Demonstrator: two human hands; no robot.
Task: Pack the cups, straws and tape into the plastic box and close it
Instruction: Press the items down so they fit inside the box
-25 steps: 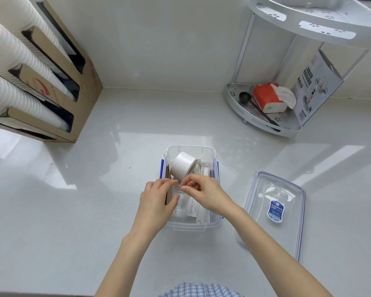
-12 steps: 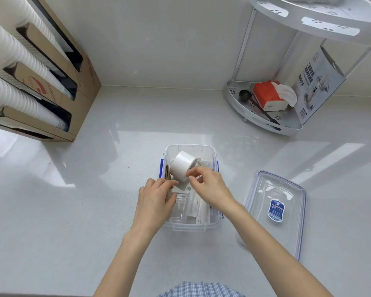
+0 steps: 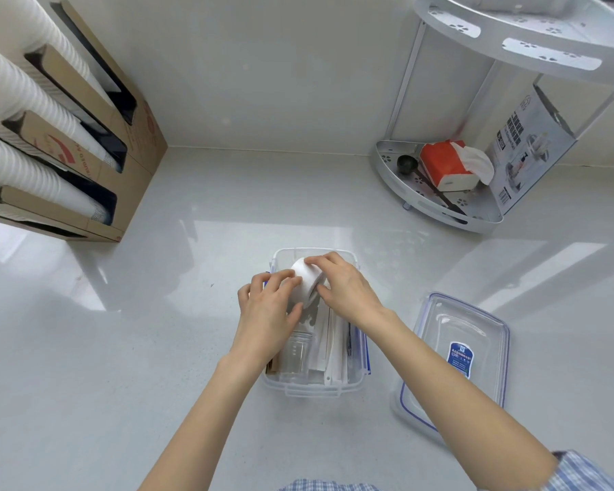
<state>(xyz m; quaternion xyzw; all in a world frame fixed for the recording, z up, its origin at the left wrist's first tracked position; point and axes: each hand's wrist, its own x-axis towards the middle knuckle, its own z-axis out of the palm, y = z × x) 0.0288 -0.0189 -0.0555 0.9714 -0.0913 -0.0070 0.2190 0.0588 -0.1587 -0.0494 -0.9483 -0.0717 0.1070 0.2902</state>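
Both hands close on a white roll of tape (image 3: 305, 281) over the far half of the clear rectangular plastic box (image 3: 353, 383): the left hand (image 3: 267, 313) has its grip pinching the roll's near left side, thumb under it and fingers curled over the top, while the right hand (image 3: 346, 290) pinches it from the right, fingertips on its upper rim and thumb at its open end. The roll is tilted, its hollow core facing right and toward the camera. Beneath the hands, inside the box, lie clear plastic cups (image 3: 295, 352) on their sides at the left and white paper-wrapped straws (image 3: 331, 352) running lengthwise at the right. The box stands on the glossy white tabletop (image 3: 156, 349) with its blue side clips down. Its clear lid with a blue seal and blue label (image 3: 458, 359) lies just beside it to the right, apart from it. Well apart at the far left stands a brown cardboard dispenser holding stacks of white paper cups (image 3: 68, 136). At the far right corner sits a silver corner shelf (image 3: 440, 214) with a red tissue pack (image 3: 447, 166) on it.
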